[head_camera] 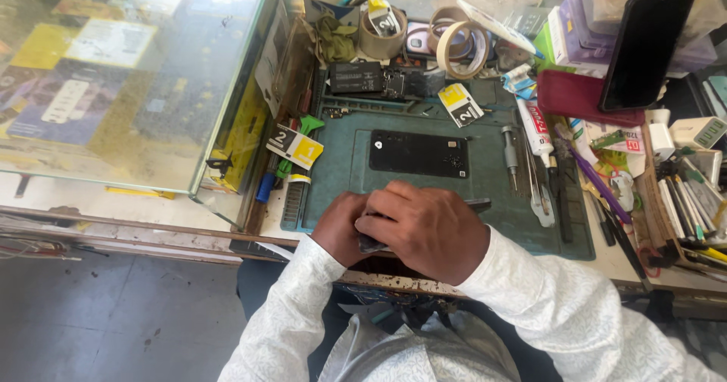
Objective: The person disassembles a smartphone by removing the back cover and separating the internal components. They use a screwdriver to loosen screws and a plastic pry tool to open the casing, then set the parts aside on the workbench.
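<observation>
Both hands met at the near edge of a dark green work mat (485, 200); the right hand (428, 230) lay cupped over the left hand (341, 227), its fingers curled down, and the two were pressed together around a dark flat device (477, 202), most of it hidden, only a thin dark end showing past the right knuckles and a sliver under the palm; how the left fingers gripped it could not be told.

Just beyond the hands, on the middle of the mat, lay a black phone back panel (419, 153), flat and apart from them; to its right stood a small metal screwdriver (510, 155), tweezers (535, 193) and a white tube (535, 130), side by side; a purple-handled tool (594, 179) lay further right among a clutter of pens and cards.

At the far edge of the mat sat a black battery-like block (356, 77), two rolls of tape (454, 45) and a yellow-and-white tag (460, 103); a second tag (294, 146) and a green-handled tool (303, 128) lay at the mat's left edge, beside a glass display case (129, 71); a black phone (646, 47) leaned upright at the far right, against pale boxes.
</observation>
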